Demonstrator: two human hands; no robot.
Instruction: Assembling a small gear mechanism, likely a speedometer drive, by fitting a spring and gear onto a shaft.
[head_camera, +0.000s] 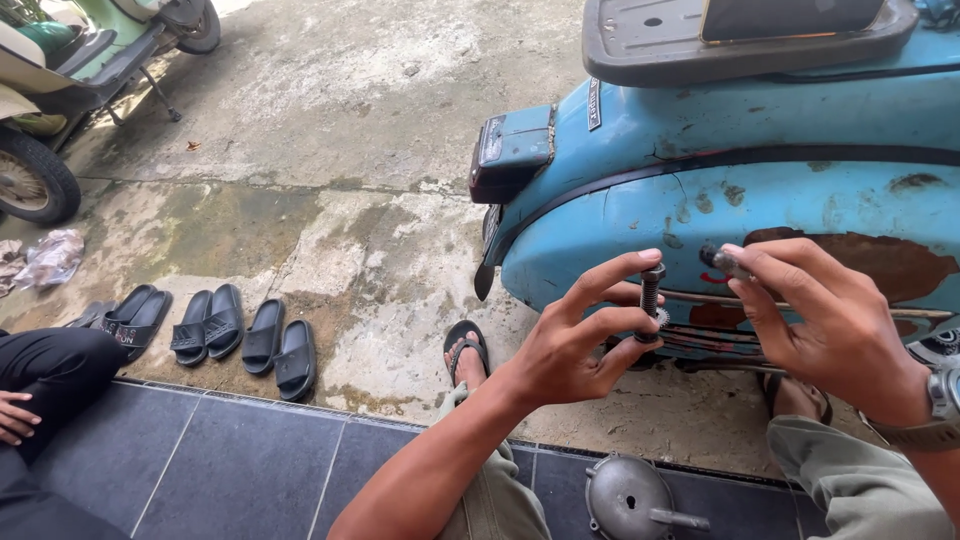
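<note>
I look down at my 2 hands in front of a worn blue scooter (760, 180). My left hand (575, 345) pinches a dark threaded bolt (650, 300) upright between thumb and fingers. My right hand (830, 320) grips a small dark metal part (722, 260) at its fingertips, just beside the bolt. A round grey metal cover (630, 497) lies on the dark tiled floor (230, 470) below, and black sandals (215, 330) line the concrete to the left

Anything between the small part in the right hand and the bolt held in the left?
Nothing visible. The left hand holds the bolt upright; the right hand pinches a small dark part just beside its top, apart, with open air between them. The blue scooter panel sits behind.
</note>
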